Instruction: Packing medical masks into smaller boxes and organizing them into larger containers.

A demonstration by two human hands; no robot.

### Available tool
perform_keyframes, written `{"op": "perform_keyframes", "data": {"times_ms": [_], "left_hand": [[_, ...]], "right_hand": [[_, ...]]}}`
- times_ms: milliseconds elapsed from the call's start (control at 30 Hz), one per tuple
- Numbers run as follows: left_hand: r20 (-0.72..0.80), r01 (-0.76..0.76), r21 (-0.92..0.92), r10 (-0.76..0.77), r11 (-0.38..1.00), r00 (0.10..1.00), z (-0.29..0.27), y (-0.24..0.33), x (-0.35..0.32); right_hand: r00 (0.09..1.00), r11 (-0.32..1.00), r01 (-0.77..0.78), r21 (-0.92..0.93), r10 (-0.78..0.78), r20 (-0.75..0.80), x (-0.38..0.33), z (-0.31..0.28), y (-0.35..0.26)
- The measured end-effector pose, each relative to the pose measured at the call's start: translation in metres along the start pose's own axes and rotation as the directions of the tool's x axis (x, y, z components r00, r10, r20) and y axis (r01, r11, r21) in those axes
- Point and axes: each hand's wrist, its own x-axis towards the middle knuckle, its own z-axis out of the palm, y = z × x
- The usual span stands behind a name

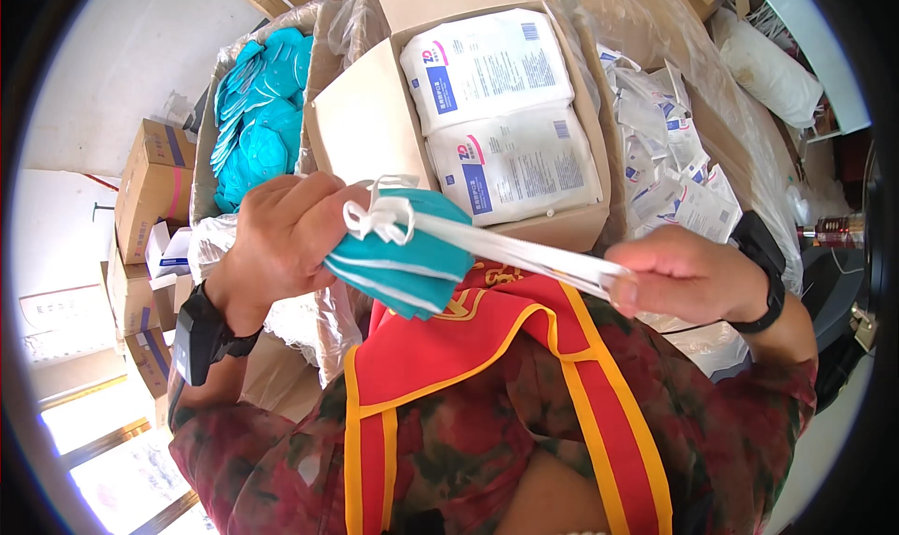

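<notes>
A small stack of teal face masks [403,259] with white edges hangs in front of my chest. My left hand [290,221] is closed around the stack's left end, and white ear loops bunch up beside its fingers. From there the white elastic straps [496,245] run taut to the right. My right hand [688,273] pinches their far end between thumb and fingers. Just beyond the masks stands an open cardboard box [365,113] holding white printed packages, an upper one [487,66] and a lower one [520,165].
At the left, a plastic-lined carton [318,57] holds a heap of teal masks [267,113]. Another lined carton on the right contains many small white packets [670,160]. Cardboard boxes [154,188] are stacked at the far left. A white wrapped roll [768,71] lies at the far right.
</notes>
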Motion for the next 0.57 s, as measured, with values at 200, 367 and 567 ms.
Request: {"op": "perform_keyframes", "data": {"times_ms": [200, 367, 567], "left_hand": [[-0.155, -0.120, 0.000, 0.118, 0.993, 0.981, 0.006, 0.019, 0.010], [-0.166, -0.296, -0.015, 0.290, 0.955, 0.943, 0.009, 0.033, 0.040], [-0.117, -0.279, 0.031, 0.281, 0.960, 0.953, 0.004, 0.040, 0.047]], "right_hand": [[0.998, 0.991, -0.057, 0.125, 0.054, 0.023, -0.002, -0.001, -0.003], [0.982, 0.909, -0.158, 0.385, 0.106, 0.154, 0.038, 0.005, 0.001], [0.986, 0.961, 0.070, 0.269, -0.107, 0.125, 0.050, 0.006, 0.013]]}}
